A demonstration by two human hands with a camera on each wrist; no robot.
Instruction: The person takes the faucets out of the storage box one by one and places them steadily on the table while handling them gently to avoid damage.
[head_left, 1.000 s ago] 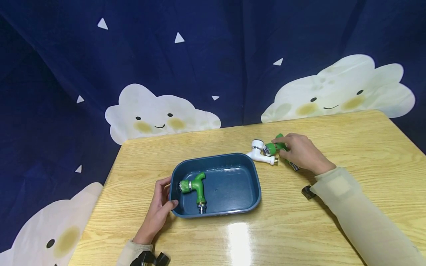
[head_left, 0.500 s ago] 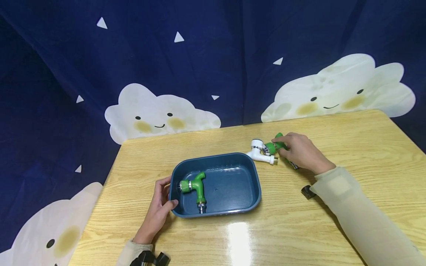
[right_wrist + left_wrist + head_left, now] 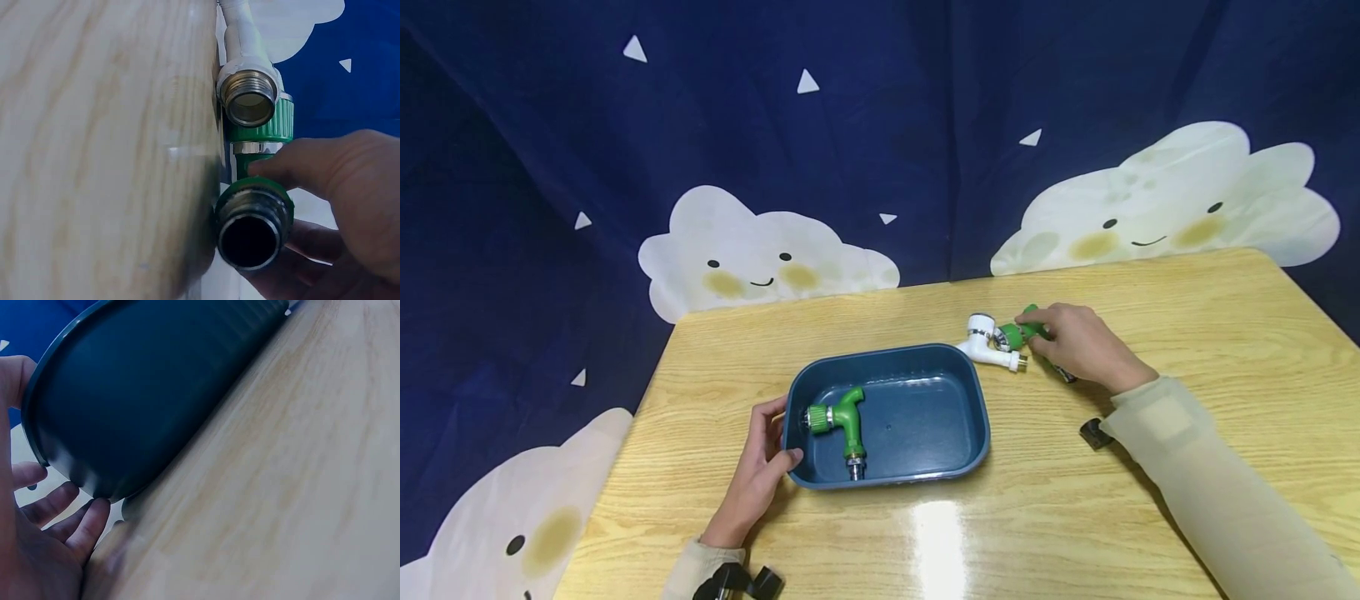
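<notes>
The left hand (image 3: pixel 754 477) grips the tub (image 3: pixel 917 429) by its rim; one green tap (image 3: pixel 848 421) lies inside, right of the thumb. Farther off, the right hand (image 3: pixel 1084 343) pinches another green tap (image 3: pixel 1012 337); swung leftward, it could knock the white tap (image 3: pixel 981 348) just left of the fingertips.

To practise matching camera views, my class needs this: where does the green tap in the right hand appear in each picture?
Head: the green tap is right of centre, beside the white tap.
Left wrist: not in it.
Right wrist: right of centre, threaded end toward the camera.
Shared landmark: wood-grain tabletop.
</notes>
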